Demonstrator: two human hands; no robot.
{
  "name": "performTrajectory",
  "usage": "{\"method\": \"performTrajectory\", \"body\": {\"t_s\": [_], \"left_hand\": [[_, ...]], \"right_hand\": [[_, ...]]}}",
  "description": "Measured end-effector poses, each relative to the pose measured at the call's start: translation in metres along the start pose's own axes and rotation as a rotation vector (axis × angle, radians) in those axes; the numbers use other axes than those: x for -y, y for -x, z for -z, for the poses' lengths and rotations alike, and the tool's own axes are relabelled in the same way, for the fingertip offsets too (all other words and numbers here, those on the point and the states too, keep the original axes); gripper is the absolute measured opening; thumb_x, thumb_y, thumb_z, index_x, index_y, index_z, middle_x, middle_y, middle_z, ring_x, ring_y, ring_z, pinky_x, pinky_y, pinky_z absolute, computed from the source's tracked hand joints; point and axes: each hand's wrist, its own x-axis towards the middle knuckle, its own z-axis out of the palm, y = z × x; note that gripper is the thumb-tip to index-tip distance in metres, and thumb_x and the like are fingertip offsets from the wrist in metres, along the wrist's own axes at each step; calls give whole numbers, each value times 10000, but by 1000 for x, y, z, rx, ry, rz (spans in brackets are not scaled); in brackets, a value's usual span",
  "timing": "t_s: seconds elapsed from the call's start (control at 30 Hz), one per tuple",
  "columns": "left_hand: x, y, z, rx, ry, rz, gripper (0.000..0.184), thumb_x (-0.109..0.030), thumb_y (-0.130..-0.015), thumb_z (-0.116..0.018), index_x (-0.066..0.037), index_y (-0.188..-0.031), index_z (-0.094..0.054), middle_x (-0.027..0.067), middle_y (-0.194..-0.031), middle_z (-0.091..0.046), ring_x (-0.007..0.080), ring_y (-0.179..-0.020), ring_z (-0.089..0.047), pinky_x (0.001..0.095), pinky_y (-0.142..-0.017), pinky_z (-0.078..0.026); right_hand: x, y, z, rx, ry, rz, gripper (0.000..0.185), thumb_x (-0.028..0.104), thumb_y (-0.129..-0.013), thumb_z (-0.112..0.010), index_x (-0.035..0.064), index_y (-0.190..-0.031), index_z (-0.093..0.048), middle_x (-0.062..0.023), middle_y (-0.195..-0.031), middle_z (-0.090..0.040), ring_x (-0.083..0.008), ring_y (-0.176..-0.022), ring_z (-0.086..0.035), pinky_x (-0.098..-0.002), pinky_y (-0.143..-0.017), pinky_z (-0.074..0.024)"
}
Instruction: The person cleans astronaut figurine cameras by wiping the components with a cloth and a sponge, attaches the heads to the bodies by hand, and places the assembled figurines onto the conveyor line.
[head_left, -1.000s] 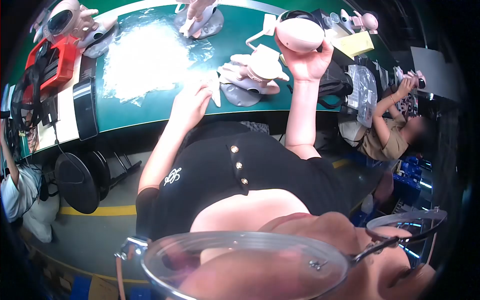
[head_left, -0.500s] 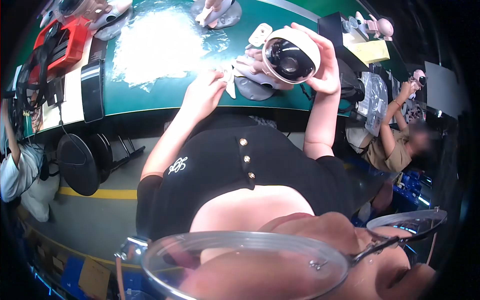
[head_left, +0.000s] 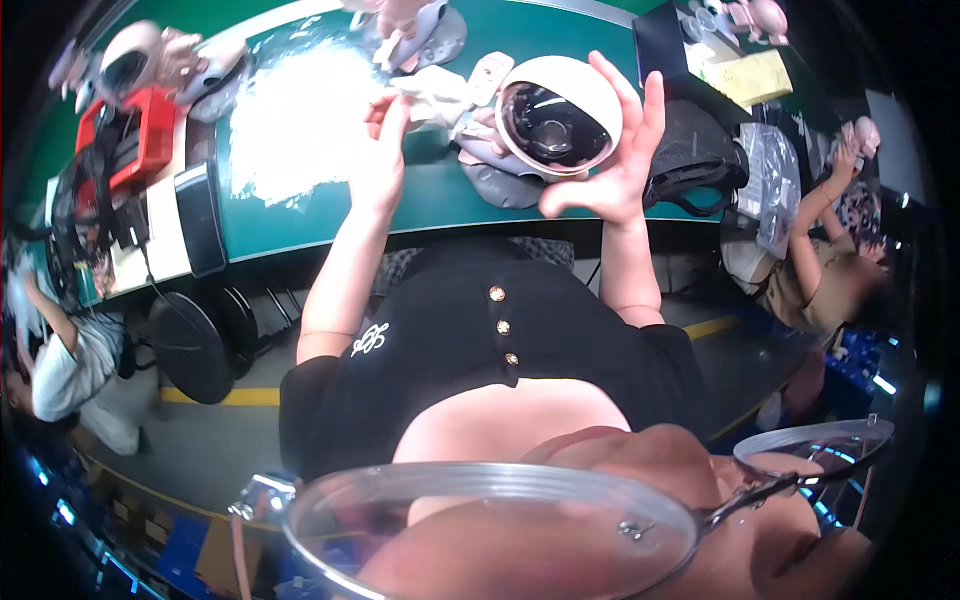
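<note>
In front of me stands an astronaut figurine with a large white helmet [head_left: 590, 90] and a glossy black visor [head_left: 550, 125]. Its pinkish-grey body leans over a dark grey rock-like base [head_left: 500, 187]. My right hand [head_left: 620, 160] is beside the helmet's right side, fingers stretched up and thumb spread away below; whether the palm touches the helmet I cannot tell. To the left, my left hand [head_left: 380, 150] is closed on a white cloth [head_left: 440, 95], which spreads toward the figurine. A small white panel-like piece [head_left: 490, 78] shows just behind the helmet.
Clear plastic wrap [head_left: 300, 120] shines on the green table [head_left: 290, 222]. More figurines [head_left: 425, 35] stand at the back and left, near a red bin [head_left: 155, 130]. At right are a dark box [head_left: 665, 50], a yellow pad [head_left: 755, 75] and a black bag [head_left: 700, 155]. Two people work nearby.
My left hand has moved up and slightly left, with the cloth now spread out more. My right hand's fingers and thumb have opened away from the helmet. The view has shifted slightly.
</note>
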Motion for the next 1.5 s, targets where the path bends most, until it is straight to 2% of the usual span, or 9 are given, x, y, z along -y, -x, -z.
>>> {"method": "performTrajectory", "body": {"t_s": [0.03, 0.07, 0.1, 0.17, 0.23, 0.33, 0.53, 0.97, 1.5], "left_hand": [[-3, -6, -4, 20, 24, -11, 228, -153, -930, -578, 16, -1082, -557, 84, -978, -613, 114, -884, -586, 264, -823, -475], [-8, -9, -13, 21, 73, -29, 240, -166, -931, -580, 5, -1096, -542, 69, -983, -604, 114, -876, -582, 263, -809, -478], [-9, -15, -19, 55, 105, -23, 243, -171, -933, -579, -2, -1103, -539, 66, -988, -602, 114, -879, -580, 261, -804, -477], [-10, -29, -27, 114, 168, -5, 250, -182, -936, -577, -14, -1116, -532, 58, -996, -598, 113, -885, -577, 258, -794, -475], [-12, -44, -31, 223, 116, 82, 213, -163, -927, -586, -29, -1088, -546, 62, -997, -594, 115, -908, -571, 266, -798, -472], [-16, -61, -42, 323, -20, 166, 165, -122, -904, -597, -49, -1050, -567, 66, -985, -589, 121, -934, -568, 276, -802, -469], [-24, -84, -63, 661, 0, 328, 183, -132, -898, -597, -51, -1060, -571, 59, -979, -593, 122, -928, -571, 273, -802, -468], [-43, -86, -43, 666, -230, 374, 204, -175, -884, -624, -46, -1042, -616, 48, -959, -623, 109, -908, -573, 265, -799, -461], [-28, -98, -8, 742, -375, 275, 243, -229, -867, -657, -40, -1019, -671, 35, -933, -659, 94, -885, -576, 256, -795, -454]], "right_hand": [[0, -2, 7, -21, -88, -5, 1354, 422, -465, -913, 57, -1464, -75, -256, -1405, -360, -314, -1196, -494, -422, -1024, -362], [-3, -3, 13, -60, -241, -22, 1199, 440, -607, -853, 45, -1461, -109, -257, -1399, -381, -319, -1172, -506, -417, -1016, -332], [-7, 4, 20, -306, -464, -278, 890, 309, -748, -782, 5, -1409, -270, -223, -1288, -508, -282, -1125, -540, -386, -972, -386], [-21, 26, 38, -217, -187, -363, 734, 423, -794, -719, -26, -1300, -435, -171, -1135, -596, -265, -1058, -577, -426, -1000, -393], [-21, 32, 42, -92, 42, -210, 386, 146, -709, -790, -43, -997, -615, -120, -970, -625, -187, -887, -596, -328, -848, -475], [-9, 36, 25, -130, 69, -298, 267, -98, -569, -754, -35, -804, -643, -123, -830, -625, -200, -784, -603, -295, -698, -481], [-18, 43, 19, -174, -179, -306, 261, -35, -660, -792, -23, -878, -648, -115, -897, -603, -146, -766, -623, -217, -593, -530], [-23, 46, 15, -203, -98, -163, 300, 79, -654, -833, -5, -875, -648, -99, -821, -598, -161, -712, -619, -249, -571, -514], [-18, 42, 13, -228, 61, -196, 292, 3, -615, -836, -16, -851, -664, -84, -797, -612, -148, -722, -598, -264, -643, -499]]}}
